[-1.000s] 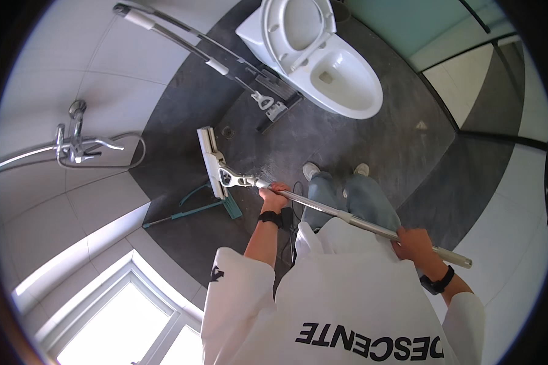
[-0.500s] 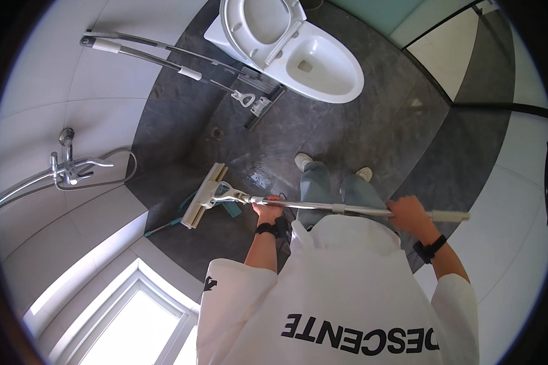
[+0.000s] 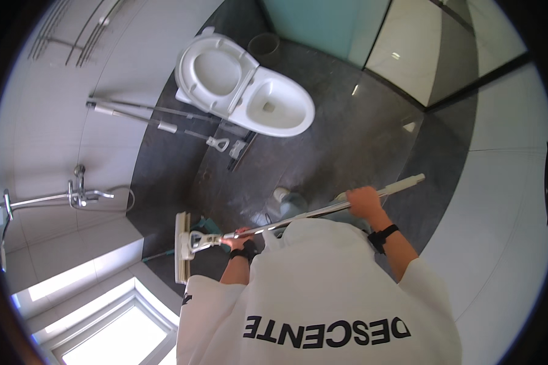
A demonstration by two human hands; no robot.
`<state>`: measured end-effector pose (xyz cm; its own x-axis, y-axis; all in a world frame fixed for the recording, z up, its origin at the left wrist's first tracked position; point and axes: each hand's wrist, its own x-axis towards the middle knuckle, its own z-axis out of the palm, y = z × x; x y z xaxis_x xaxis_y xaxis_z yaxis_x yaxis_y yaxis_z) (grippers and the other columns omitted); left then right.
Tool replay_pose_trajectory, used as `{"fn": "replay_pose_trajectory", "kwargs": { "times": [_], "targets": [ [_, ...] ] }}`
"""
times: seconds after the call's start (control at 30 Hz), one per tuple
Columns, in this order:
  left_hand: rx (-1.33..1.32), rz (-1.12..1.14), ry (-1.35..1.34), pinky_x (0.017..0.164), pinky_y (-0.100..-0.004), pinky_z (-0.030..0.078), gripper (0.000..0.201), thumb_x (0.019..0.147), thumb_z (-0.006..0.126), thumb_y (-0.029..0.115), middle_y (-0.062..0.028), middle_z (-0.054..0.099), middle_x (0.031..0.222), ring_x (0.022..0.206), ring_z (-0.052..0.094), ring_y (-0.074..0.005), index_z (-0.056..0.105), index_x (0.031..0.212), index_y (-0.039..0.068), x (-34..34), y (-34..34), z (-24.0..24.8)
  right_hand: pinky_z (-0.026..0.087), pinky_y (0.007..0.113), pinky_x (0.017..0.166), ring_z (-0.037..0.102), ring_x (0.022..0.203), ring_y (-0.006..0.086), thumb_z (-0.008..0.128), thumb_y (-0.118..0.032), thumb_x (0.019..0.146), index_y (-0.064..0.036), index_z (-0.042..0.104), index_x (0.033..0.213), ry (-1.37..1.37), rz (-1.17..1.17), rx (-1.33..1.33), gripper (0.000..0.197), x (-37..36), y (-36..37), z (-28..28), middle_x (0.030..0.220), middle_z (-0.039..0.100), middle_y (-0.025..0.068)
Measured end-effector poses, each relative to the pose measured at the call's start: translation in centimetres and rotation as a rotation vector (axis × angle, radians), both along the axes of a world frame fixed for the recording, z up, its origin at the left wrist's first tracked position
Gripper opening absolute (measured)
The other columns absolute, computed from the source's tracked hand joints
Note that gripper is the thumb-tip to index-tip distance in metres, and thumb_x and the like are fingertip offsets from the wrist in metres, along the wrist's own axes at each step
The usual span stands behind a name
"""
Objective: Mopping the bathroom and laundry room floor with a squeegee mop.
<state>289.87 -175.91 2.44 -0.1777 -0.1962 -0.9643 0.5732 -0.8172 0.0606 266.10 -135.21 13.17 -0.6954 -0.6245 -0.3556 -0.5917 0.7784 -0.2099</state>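
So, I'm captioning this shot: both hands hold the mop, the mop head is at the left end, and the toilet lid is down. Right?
Not quite: the toilet lid is up, as the head camera shows. The rest stands: left hand and right hand hold the mop, with the mop head at the left end.

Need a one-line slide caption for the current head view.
Left hand and right hand grip a long-handled mop; beyond it, a toilet with its lid raised stands on the dark floor.
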Motion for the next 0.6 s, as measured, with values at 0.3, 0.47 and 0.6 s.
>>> {"fn": "replay_pose_trajectory", "kwargs": {
  "times": [0.3,0.47,0.6],
  "targets": [
    [-0.046,0.066,-0.032,0.038,-0.0299,0.04,0.04,0.093,0.026,0.044,-0.0038,0.042,0.056,0.043,0.044,-0.016,0.04,0.074,0.012,-1.1,4.6,-2.6,0.05,0.041,0.06,0.065,0.068,0.0275,0.062,-0.016,0.068,-0.0104,0.062,0.071,0.143,0.117,-0.258,0.006,-6.6,7.2,-1.7,0.071,0.066,0.0091],
    [-0.001,-0.028,-0.081,0.055,-0.0344,0.046,0.026,0.092,0.043,0.024,-0.0045,0.049,0.06,0.058,0.054,-0.0214,0.052,0.076,0.005,-6.5,6.9,-1.5,0.05,0.039,0.061,0.066,0.071,0.0258,0.064,-0.014,0.067,-0.0125,0.065,0.067,0.226,0.18,-0.307,0.002,-14.0,8.6,2.7,0.071,0.066,0.0067],
    [0.002,-0.1,-0.102,0.055,-0.0344,0.046,0.025,0.092,0.043,0.023,-0.0045,0.049,0.06,0.058,0.054,-0.0212,0.051,0.076,0.005,-9.3,9.0,-2.4,0.049,0.037,0.06,0.065,0.07,0.0254,0.068,-0.014,0.06,-0.0147,0.067,0.067,0.259,0.236,-0.37,0.007,-18.9,9.7,1.9,0.069,0.065,0.0049]
  ]
}}
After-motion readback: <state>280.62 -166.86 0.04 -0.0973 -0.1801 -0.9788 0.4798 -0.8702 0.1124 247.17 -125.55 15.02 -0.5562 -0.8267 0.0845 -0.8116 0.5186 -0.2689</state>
